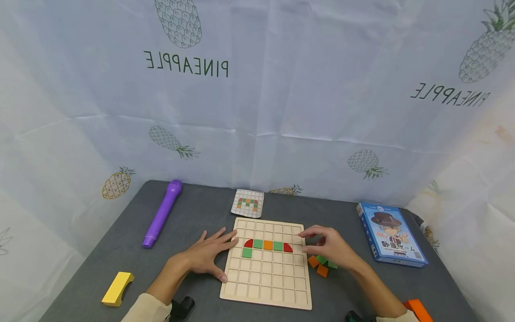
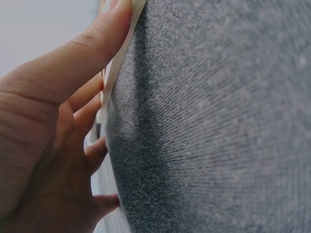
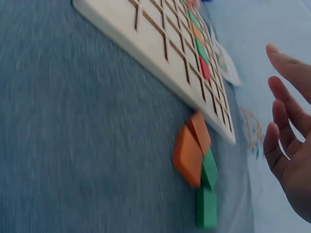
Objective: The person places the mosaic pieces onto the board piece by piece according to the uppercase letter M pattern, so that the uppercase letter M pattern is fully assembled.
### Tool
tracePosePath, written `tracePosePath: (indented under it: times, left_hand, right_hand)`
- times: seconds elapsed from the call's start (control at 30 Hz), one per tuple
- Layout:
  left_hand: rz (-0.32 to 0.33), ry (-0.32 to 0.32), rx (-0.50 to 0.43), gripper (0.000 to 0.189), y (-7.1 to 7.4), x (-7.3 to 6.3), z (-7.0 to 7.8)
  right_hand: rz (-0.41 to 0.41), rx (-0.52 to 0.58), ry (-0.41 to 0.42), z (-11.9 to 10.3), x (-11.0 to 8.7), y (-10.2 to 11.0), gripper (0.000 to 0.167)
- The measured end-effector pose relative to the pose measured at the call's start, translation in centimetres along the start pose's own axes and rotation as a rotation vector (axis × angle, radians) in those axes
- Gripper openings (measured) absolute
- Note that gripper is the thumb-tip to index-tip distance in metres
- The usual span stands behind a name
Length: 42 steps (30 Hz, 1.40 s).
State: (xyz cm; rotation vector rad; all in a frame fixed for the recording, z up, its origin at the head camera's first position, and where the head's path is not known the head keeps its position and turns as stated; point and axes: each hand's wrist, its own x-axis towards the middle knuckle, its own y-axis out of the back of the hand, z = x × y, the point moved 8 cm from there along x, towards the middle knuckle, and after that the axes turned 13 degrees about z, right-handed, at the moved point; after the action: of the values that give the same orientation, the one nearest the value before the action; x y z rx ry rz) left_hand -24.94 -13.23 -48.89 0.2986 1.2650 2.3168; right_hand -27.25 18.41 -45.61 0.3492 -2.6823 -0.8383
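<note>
- Lying flat on the dark table [image 1: 205, 304], the wooden grid board [image 1: 266, 279] is placed between the two hands.
- On the board, one row is filled from left to right with a red quarter-round tile [image 1: 248, 243], a green tile [image 1: 258, 243], an orange tile [image 1: 268, 245], a second green tile [image 1: 278, 246] and a second red quarter-round tile [image 1: 288, 247]; under the leftmost red one, a third green tile [image 1: 247, 252] is set.
- The board's left edge is touched by the left hand [image 1: 205, 254], its fingers spread wide and its thumb laid on the edge lower down.
- Above the board's right edge, the right hand [image 1: 331, 247] is held with a gap between thumb and forefinger; whether the wood is touched cannot be told.
- Just right of the board, under that hand, loose orange and green tiles [image 1: 322, 271] are heaped.
- Just beyond the board's far edge, a pattern card [image 1: 247, 203] is laid.
- Well left of the board, a purple microphone [image 1: 162, 214] and a yellow block [image 1: 116, 288] are placed; well right, a blue box [image 1: 392, 235] and an orange block [image 1: 418, 310].
</note>
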Motion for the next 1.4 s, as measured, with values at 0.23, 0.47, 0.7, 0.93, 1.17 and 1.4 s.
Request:
tracePosePath:
  times: [0.23,0.47,0.7,0.93,1.17,1.4]
  left_hand:
    - [-0.003,0.011,-0.001,0.109,0.1,0.0,-0.1]
    - [-0.002,0.01,0.011,0.108,0.1,0.0,0.0]
    - [0.003,-0.001,0.018,0.108,0.2,0.1,0.0]
    - [0.002,-0.002,0.024,0.109,0.1,0.1,0.0]
    - [0.0,0.002,0.032,0.108,-0.1,0.2,0.0]
    - [0.003,0.009,0.027,0.108,-0.1,0.2,0.0]
  right_hand:
    - [-0.004,-0.062,-0.022,2.1,-1.3,2.0,0.039]
    - [-0.058,-0.079,-0.036,3.5,-2.4,1.8,0.039]
    - [-0.111,-0.026,-0.05,4.0,-2.9,1.0,0.037]
    - [-0.148,0.033,-0.017,4.1,-3.2,0.5,0.036]
    - [-0.178,0.057,-0.021,4.6,-3.4,0.3,0.033]
    - [-0.173,0.053,-0.03,5.1,-3.3,0.2,0.029]
